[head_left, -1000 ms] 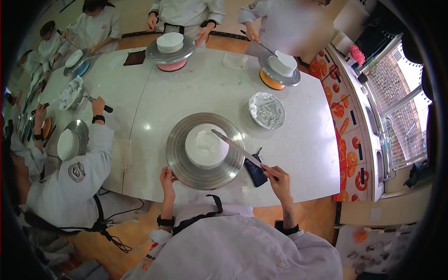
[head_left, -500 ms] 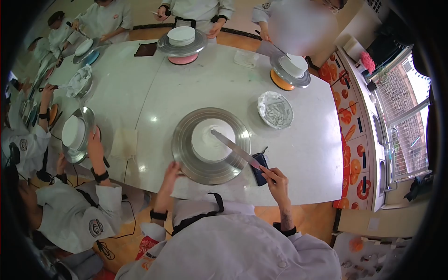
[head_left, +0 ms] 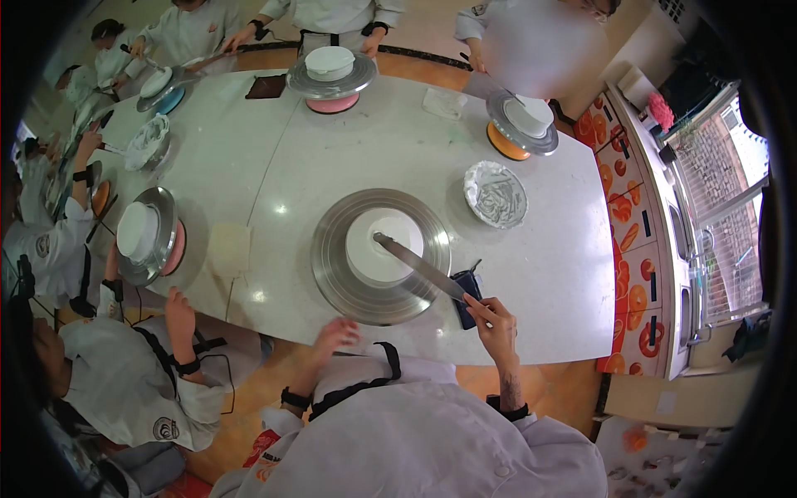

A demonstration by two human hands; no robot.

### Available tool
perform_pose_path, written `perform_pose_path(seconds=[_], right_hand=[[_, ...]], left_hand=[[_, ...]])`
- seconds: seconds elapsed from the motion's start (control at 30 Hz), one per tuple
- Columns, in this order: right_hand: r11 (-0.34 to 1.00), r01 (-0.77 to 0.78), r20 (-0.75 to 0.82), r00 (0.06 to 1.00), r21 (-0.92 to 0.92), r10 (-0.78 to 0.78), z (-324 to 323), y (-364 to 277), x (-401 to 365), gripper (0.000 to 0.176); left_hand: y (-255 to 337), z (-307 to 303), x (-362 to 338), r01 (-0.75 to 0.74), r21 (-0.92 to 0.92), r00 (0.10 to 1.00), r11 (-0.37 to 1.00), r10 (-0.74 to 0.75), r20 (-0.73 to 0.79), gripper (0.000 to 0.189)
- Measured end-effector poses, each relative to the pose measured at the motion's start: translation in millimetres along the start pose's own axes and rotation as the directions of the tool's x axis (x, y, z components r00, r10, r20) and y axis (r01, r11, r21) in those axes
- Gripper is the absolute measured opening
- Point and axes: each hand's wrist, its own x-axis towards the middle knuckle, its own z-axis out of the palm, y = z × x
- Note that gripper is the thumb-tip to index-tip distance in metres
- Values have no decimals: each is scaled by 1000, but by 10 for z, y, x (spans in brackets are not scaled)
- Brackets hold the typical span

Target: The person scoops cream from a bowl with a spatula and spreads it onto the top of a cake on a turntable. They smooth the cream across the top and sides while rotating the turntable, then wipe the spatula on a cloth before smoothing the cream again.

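My right hand [head_left: 496,322] grips the handle of a long icing spatula [head_left: 427,271]. Its metal blade reaches up and left over a round white-coated cake [head_left: 363,264], the tip near the middle of the cake's top. A wide metal turntable [head_left: 332,286] bears the cake. Just below the turntable's near edge is my left hand [head_left: 336,334], slightly blurred, holding nothing, its fingers loosely bent and apart. A dark blue phone or pouch [head_left: 465,303] lies on the table under the spatula's handle end.
A bowl smeared with white cream [head_left: 496,196] stands right of the turntable. A pale cloth [head_left: 230,250] lies to the left. Around the white table [head_left: 548,266], several people in white jackets stand by other cakes on turntables, including one cake [head_left: 138,232] at the left.
My left hand has moved right and down from the turntable's left side. The spatula stays over the cake. A neighbour's hand at left has come away from their turntable.
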Motion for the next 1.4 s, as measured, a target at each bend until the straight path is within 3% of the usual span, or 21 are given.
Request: perform_pose_path(seconds=[0.03,0.1,0.17,0.27,0.3,0.37,0.43,0.5,0.53,0.6,0.67,0.73,0.8,0.9,1.07,1.13,1.17,1.23,1.27,1.33,1.4], right_hand=[[1000,-7,-4,1000,0,7,-2,-15,-9,28],[999,-27,-5,1000,-36,27,-28,-41,-23,29],[999,-36,-11,999,-37,36,-26,-30,-45,29],[998,-40,-17,999,-55,39,-31,-10,-70,29],[996,-43,-13,999,-76,43,-28,-14,-80,29],[995,-47,-33,998,-90,44,-43,-47,-86,29],[993,-55,-47,998,-108,50,-71,-65,-114,29],[991,-22,-62,998,-131,14,-72,-80,-106,30],[991,-31,-63,998,-131,23,-79,-106,-111,30],[990,-8,-62,998,-142,-1,-100,-131,-88,31],[990,-16,-58,998,-143,8,-99,-115,-80,31],[990,-29,-56,998,-139,21,-93,-117,-101,31],[989,-25,-58,998,-145,17,-101,-113,-100,30],[990,12,-75,997,-141,-23,-93,-112,-96,31],[987,18,-82,996,-160,-31,-110,-130,-94,31],[984,17,-89,995,-178,-33,-118,-156,-127,31],[986,3,-83,996,-167,-17,-129,-176,-136,31],[987,-4,-71,997,-159,-7,-143,-177,-138,32],[988,-4,-75,997,-156,-8,-145,-173,-135,32],[989,-11,-82,997,-147,-1,-121,-184,-158,32],[989,-19,-84,996,-146,7,-116,-178,-152,32]], left_hand=[[57,-123,79,-71,-123,983,990,49,-177,30],[451,-268,231,-272,-133,898,953,202,-391,31],[784,-413,376,-303,-48,904,952,271,-331,38],[872,-415,599,-302,-52,896,952,264,-357,48],[850,-401,616,-302,-45,897,952,268,-350,48],[669,-309,561,-452,-119,825,884,364,-431,50],[413,137,336,-456,-194,803,868,308,-511,45],[-3,139,87,-118,-127,986,985,100,-135,42],[-55,162,2,-110,-123,987,986,93,-132,42],[-134,199,-78,61,80,991,995,-70,113,40],[-42,-125,221,-76,-97,981,992,57,-183,37],[458,-298,451,-241,-164,884,957,147,-443,37],[845,-499,661,-359,-111,884,926,300,-360,40],[1092,-467,794,-336,-58,911,940,309,-273,50],[459,-59,403,-456,-269,861,849,343,-377,50],[31,63,124,-112,-240,973,964,58,-221,39],[-102,2,88,-108,-240,974,965,54,-221,39],[-272,-171,83,17,-49,999,999,-15,43,29],[-134,-232,153,-41,-147,988,988,18,-154,28],[249,-406,366,-238,-140,909,961,170,-381,33],[769,-420,503,-329,-147,887,933,252,-387,40]])
